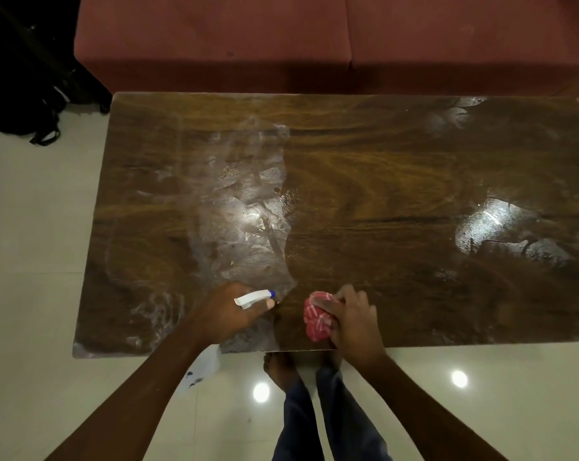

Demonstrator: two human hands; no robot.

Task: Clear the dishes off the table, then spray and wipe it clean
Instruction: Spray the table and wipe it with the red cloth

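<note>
While at table (381,201) edge, bottle (253,298) in left hand (226,316)

Two grips work at the near edge of a wet wooden desk (364,181).
The left grip (229,314) curls round a spray bottle (253,298). Its white nozzle with a blue tip points right over the wood, and its body hangs below the edge. Just beside it, the right grip (356,322) holds a bunched red cloth (316,317) on the desk. Wet smears shine left of centre and at the right. A red sofa (314,38) stands beyond, and a black bag (22,78) lies far left.
</note>
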